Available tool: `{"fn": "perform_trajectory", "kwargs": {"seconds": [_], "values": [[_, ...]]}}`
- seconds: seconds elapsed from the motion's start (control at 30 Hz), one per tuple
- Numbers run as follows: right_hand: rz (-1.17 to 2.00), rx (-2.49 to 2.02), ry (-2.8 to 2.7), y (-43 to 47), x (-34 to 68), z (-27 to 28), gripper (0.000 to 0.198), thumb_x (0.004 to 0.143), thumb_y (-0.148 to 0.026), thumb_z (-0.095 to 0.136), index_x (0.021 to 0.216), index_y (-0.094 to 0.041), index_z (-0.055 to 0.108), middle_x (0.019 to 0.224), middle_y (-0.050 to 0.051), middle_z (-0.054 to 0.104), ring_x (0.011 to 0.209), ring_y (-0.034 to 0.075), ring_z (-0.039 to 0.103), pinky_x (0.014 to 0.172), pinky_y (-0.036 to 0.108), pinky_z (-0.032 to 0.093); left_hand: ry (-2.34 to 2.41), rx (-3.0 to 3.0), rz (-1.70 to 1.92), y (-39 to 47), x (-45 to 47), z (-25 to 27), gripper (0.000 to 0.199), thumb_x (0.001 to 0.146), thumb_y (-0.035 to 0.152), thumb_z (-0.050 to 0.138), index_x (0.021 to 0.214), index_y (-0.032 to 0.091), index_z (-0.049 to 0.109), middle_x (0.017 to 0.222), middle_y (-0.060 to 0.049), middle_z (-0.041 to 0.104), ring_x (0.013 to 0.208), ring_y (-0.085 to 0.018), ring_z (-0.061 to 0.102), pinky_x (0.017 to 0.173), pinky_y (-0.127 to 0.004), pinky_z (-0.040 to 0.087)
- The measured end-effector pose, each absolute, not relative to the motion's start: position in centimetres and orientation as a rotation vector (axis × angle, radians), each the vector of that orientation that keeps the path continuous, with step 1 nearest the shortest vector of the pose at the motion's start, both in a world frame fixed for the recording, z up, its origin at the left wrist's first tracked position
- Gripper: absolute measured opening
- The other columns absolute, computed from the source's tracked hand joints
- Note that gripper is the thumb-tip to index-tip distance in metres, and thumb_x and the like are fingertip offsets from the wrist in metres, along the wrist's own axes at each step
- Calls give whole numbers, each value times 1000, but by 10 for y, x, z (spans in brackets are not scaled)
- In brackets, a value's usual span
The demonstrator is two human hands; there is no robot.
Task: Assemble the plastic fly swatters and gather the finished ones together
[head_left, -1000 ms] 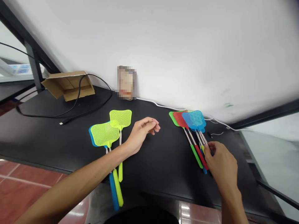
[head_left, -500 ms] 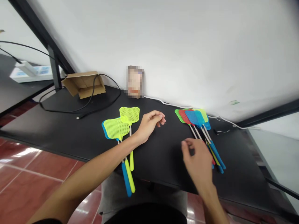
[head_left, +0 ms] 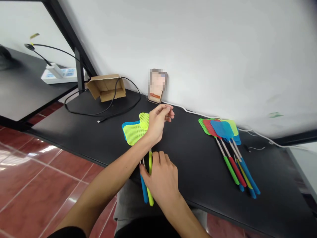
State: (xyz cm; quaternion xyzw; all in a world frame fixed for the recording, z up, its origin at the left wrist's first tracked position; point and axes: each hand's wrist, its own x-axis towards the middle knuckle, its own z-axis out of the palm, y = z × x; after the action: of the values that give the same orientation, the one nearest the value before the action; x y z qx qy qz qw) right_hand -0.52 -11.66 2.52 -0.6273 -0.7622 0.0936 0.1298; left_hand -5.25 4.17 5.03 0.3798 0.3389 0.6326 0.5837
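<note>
My left hand (head_left: 158, 122) hovers over the heads of the left group of fly swatters, fingers curled in and thumb against them, nothing visible in it. Below it, my right hand (head_left: 163, 175) reaches over a yellow-green swatter handle (head_left: 150, 161), thumb on one side and fingers on the other, still apart. This group has a front yellow-green swatter (head_left: 133, 135), a blue swatter (head_left: 128, 124) beneath it and another yellow-green head (head_left: 144, 119) partly behind my left hand. On the right, a fanned group includes green (head_left: 231, 170), red (head_left: 237, 172) and blue (head_left: 250, 175) swatters.
An open cardboard box (head_left: 112, 92) and a black cable (head_left: 94, 115) lie at the back left. A phone (head_left: 156, 96), partly pixelated, leans on the wall. A white cord (head_left: 185, 108) runs along the wall. A power strip (head_left: 66, 76) sits on the neighbouring table (head_left: 22, 96).
My right hand has moved left, from beside the right group of swatters to the left group's handles. My left hand stays curled above the left group. The view has shifted left.
</note>
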Motion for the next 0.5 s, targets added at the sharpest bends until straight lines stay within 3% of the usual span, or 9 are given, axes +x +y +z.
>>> {"fn": "perform_trajectory", "kwargs": {"seconds": [0.17,0.3,0.4,0.5], "values": [[313,-1945,-2201,-92,-12,24,20,96,-40,57,94,-20,55,80,9,68,70,28,70,54,34,45,842,1135,1666,22,-75,74,10,92,22,61,89,18,70,76,-1,63,71,-12,59,66,-26,47],[384,-2021,-2191,-70,-11,25,22,100,-37,49,97,-17,57,76,12,71,66,30,73,58,35,46,1081,1576,1882,-59,-119,72,13,97,29,58,99,26,70,80,-1,63,72,-16,59,68,-32,50],[432,-2009,-2180,-57,-7,28,29,101,-41,50,94,-15,61,75,15,72,70,34,74,62,38,47,1017,2126,1509,-129,-148,42,28,96,42,59,120,29,65,92,-6,69,89,-25,66,77,-45,55],[476,-1936,-2192,-49,-2,29,37,101,-46,51,86,-16,64,75,17,72,70,34,73,63,37,46,1031,2637,950,-171,-155,7,53,92,52,67,137,25,58,127,-15,69,122,-33,62,101,-55,50]]}}
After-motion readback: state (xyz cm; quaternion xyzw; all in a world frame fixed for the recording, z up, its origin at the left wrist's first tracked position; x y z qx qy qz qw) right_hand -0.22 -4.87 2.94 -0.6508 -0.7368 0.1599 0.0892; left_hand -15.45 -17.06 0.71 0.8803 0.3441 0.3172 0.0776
